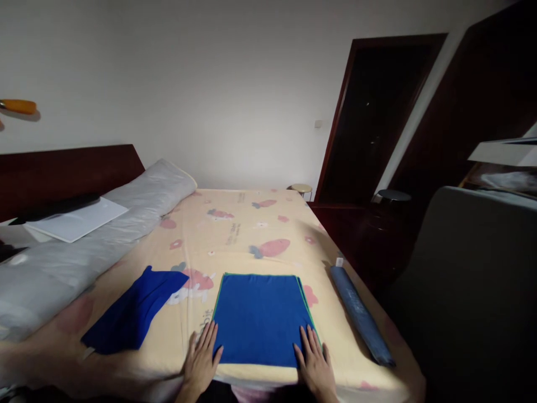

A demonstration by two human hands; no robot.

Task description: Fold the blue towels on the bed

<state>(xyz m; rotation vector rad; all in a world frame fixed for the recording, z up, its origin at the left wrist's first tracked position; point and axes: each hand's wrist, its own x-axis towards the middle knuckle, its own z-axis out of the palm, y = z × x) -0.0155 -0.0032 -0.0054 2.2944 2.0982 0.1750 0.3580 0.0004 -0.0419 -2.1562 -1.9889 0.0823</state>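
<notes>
While both hands lie flat with fingers spread, my left hand (200,361) and right hand (315,364) press the near corners of the folded blue cloth (262,319), gripping nothing. Uneven sliding could, I judge, skew its layers toward the loose blue cloth (134,310) left of it.

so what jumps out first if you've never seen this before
A bright blue folded towel lies flat at the near edge of the cartoon-print bed sheet, with the left hand and right hand pressed open on its near corners. A second dark blue cloth lies to its left.
</notes>
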